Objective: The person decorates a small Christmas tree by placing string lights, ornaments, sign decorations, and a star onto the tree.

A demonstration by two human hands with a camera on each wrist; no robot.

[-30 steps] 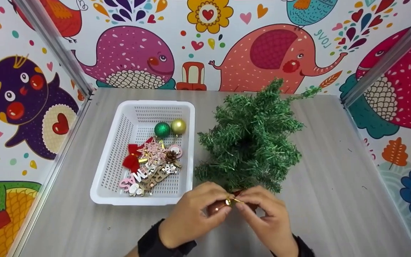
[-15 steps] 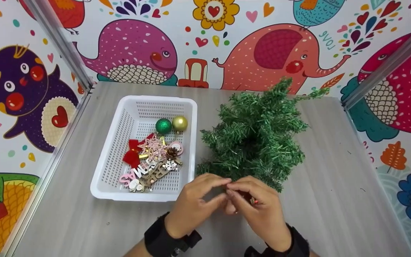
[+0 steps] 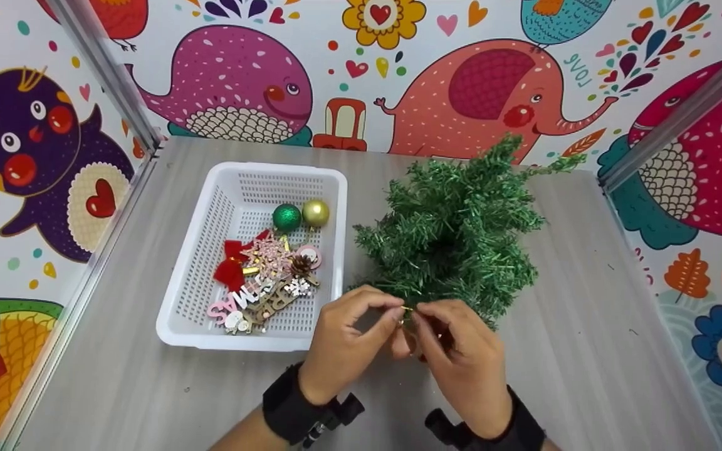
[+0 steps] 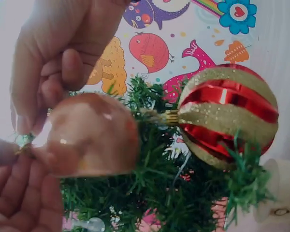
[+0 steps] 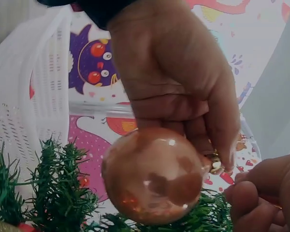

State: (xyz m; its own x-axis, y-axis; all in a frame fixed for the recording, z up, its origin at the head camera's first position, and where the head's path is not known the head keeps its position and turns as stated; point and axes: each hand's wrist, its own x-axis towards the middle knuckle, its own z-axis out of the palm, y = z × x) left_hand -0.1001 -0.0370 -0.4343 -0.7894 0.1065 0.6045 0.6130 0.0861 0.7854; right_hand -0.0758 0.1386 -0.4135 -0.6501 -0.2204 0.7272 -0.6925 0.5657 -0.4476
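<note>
A shiny copper-coloured Christmas ball [image 5: 154, 179] hangs between the two hands at the front of a small green Christmas tree [image 3: 455, 232]. My left hand [image 3: 348, 344] pinches its gold string [image 3: 406, 308] with thumb and forefinger, close to the gold cap [image 5: 215, 163]. From the other side my right hand [image 3: 464, 363] pinches the same string, fingertips a short way from the left ones. The hands largely hide the ball in the head view. A red and gold striped ball [image 4: 227, 116] hangs among the branches beside it.
Left of the tree stands a white plastic basket [image 3: 182, 313]. Inside are a green ball [image 3: 286, 217], a gold ball [image 3: 315, 213], red bows [image 3: 229, 274], a pink glitter snowflake [image 3: 268, 255], a pinecone [image 3: 302, 265] and wooden letter ornaments. Patterned panels surround the grey table [image 3: 116, 351].
Both hands have moved slightly forward toward the tree with the copper ball. Their fingertips came together, then parted a little, with the gold string showing between them again.
</note>
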